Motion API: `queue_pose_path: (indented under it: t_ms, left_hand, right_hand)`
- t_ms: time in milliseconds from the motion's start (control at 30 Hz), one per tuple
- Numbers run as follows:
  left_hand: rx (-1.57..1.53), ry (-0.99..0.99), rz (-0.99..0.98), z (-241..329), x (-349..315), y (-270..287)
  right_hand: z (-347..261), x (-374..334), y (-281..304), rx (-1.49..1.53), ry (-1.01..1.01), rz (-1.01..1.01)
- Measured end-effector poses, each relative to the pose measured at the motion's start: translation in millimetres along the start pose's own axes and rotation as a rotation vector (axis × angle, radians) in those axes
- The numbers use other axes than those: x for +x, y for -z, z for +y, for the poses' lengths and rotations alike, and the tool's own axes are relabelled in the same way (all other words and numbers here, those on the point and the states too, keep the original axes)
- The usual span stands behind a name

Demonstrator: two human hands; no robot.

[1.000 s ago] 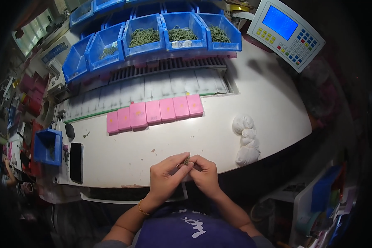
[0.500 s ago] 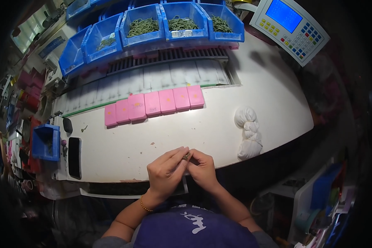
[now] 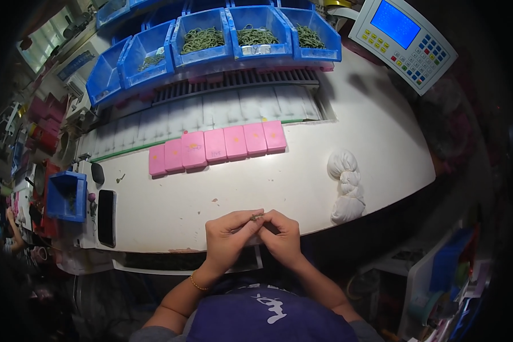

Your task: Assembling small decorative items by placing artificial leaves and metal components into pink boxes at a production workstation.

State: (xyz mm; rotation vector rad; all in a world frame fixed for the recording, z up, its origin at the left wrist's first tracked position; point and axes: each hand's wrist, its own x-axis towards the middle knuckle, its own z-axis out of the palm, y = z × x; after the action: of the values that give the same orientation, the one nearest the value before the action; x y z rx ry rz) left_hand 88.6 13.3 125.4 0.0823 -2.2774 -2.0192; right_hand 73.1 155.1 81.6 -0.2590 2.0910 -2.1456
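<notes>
Both hands meet at the front edge of the white table. My left hand [image 3: 228, 236] and my right hand [image 3: 281, 236] pinch a small greenish-brown piece [image 3: 256, 217] between their fingertips. The fingers cover most of it, so its exact kind is hard to make out. Beyond the hands, a row of pink blocks [image 3: 215, 145] lies side by side on the table. To the right rests a white knotted cloth bundle [image 3: 347, 185].
Blue bins [image 3: 203, 43] at the back hold green looped pieces. A control panel [image 3: 404, 43] with a blue screen stands at far right. A black phone [image 3: 106, 218] and a small blue bin [image 3: 66, 196] are at left. The table's front edge [image 3: 171, 251] runs near my wrists.
The fingers have shifted around the small piece, and more of it shows now. My left fingers lie flatter. The whole view has moved slightly; the objects on the table keep their places.
</notes>
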Motion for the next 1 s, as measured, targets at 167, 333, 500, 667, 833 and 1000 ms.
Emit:
queue_pose_path:
  t_ms: [167, 333, 500, 667, 833, 1000]
  left_hand:
    - [-0.295, 0.288, -0.067, -2.7, 7.5, 6.6]
    - [-0.358, 0.397, -0.092, 3.9, 12.7, 8.5]
    - [-0.251, 0.381, -0.098, -3.4, 6.3, 8.1]
    - [-0.309, 0.401, -0.096, -6.5, 8.8, 7.2]
    - [-0.263, 0.365, -0.12, -7.6, 16.8, 7.6]
    - [-0.397, 0.351, -0.051, -13.6, 20.2, 3.5]
  right_hand:
    - [-0.8, 4.4, 0.7, -0.151, 0.166, 0.039]
    - [-2.7, 5.3, 4.1, -0.16, 0.22, 0.025]
    - [-2.3, 0.3, 4.8, -0.213, 0.181, 0.03]
    - [-1.4, 3.1, 7.4, -0.233, 0.196, 0.016]
    - [-1.3, 5.4, 9.3, -0.148, 0.092, 0.038]
    - [0.4, 12.8, 10.9, -0.032, 0.021, 0.025]
